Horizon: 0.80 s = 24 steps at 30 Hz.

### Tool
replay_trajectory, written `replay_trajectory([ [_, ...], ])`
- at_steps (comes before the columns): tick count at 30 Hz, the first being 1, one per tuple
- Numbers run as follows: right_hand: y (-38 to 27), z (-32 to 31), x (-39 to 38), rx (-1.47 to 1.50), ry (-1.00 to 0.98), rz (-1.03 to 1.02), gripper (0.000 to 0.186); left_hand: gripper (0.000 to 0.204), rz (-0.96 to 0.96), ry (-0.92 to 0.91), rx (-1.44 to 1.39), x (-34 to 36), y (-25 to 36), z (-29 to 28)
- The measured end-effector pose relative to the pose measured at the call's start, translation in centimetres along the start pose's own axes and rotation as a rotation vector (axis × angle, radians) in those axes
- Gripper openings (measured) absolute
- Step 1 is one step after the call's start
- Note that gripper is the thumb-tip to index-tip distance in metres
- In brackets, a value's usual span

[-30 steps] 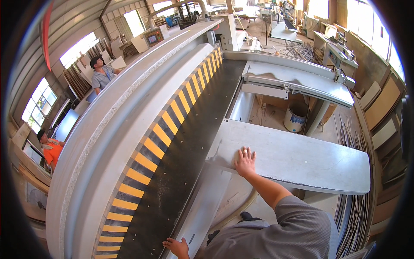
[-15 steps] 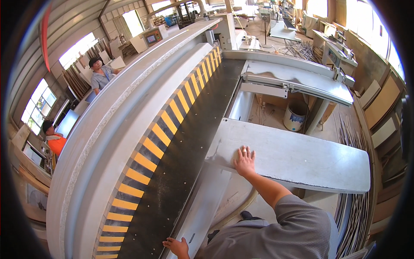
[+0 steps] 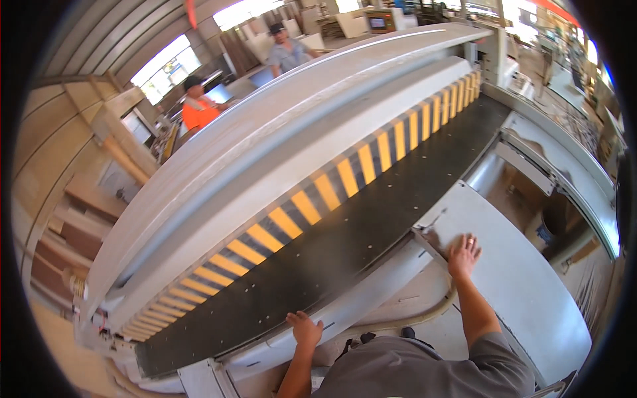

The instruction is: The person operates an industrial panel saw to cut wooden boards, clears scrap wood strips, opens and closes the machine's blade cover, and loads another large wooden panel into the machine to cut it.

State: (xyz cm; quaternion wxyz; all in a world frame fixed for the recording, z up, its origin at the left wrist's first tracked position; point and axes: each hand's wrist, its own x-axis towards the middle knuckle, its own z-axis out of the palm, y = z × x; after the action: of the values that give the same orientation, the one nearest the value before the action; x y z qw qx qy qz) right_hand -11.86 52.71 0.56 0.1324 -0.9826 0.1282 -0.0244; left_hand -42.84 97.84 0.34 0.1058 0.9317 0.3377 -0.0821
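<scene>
Before me stands a large panel saw with a long beam (image 3: 285, 159) edged by a yellow and black striped guard (image 3: 345, 178). Below the guard runs a dark work bed (image 3: 312, 259) dotted with small light spots. My left hand (image 3: 305, 329) rests at the near edge of that bed, fingers apart and holding nothing. My right hand (image 3: 464, 257), with a ring on one finger, lies flat on a pale metal side table (image 3: 524, 285), near its inner end. No workpiece shows under either hand.
Behind the beam are a person in orange (image 3: 199, 113) and a person in grey (image 3: 288, 54). A control panel (image 3: 379, 22) stands at the far end. A second side table (image 3: 564, 162) lies beyond a gap holding a bucket (image 3: 548, 224). A hose (image 3: 424, 305) curves below.
The view has swung left, so the saw's near left end now shows. Both hands stay at nearly the same places on the machine.
</scene>
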Motion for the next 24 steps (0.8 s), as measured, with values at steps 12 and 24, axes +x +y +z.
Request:
replay_trajectory([
  [12,-0.3,1.2,0.7,-0.107,0.008,-0.053,0.065,0.093,-0.037,0.032,-0.001,-0.3,1.2,-1.3],
  [24,0.4,2.5,0.9,-0.277,-0.054,0.004,0.065,0.089,-0.029,0.127,-0.082,-0.9,0.9,-1.0],
])
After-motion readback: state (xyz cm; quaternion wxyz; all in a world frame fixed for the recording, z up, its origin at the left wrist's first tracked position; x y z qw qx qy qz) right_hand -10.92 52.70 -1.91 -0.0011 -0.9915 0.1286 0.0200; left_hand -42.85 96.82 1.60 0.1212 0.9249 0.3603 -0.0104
